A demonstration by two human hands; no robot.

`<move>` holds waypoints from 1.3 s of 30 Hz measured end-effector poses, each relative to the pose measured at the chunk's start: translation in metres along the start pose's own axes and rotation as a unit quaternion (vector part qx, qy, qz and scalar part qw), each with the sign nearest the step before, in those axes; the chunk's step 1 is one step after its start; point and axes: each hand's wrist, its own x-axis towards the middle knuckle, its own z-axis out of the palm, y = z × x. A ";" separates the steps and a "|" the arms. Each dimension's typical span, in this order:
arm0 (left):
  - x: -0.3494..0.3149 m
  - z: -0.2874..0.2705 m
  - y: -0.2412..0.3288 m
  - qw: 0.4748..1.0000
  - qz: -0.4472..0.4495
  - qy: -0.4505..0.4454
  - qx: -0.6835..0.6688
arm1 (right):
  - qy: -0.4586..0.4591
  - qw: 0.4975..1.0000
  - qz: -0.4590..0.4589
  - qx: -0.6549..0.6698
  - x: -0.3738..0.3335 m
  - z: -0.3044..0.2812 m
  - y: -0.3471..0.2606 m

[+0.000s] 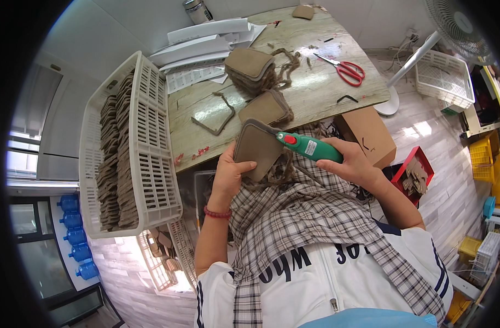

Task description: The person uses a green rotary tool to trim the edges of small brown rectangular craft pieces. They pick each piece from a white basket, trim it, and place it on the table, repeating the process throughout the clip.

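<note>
1 printed label — on the green tool in right hand

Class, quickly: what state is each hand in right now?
Left hand: closed, holding a brown square pad.
Right hand: closed around a green handheld tool.

Brown rounded-square pad was tilted, smooth face up, fuzzy-edged, green handheld power tool with red button was angled, nose at pad's upper-right edge.

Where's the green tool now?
In the head view, the green tool is in the right hand, its tip at the edge of the brown pad in the left hand.
</note>
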 end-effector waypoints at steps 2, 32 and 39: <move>-0.001 -0.002 -0.006 1.000 -0.017 -0.009 0.015 | 0.004 1.000 -0.003 0.007 0.000 0.006 0.003; -0.021 -0.049 0.010 0.992 0.066 0.095 0.058 | -0.126 0.988 0.050 0.068 0.010 0.011 0.012; -0.023 -0.042 0.010 0.993 0.051 0.077 0.078 | -0.130 0.991 0.011 0.020 0.012 0.016 0.014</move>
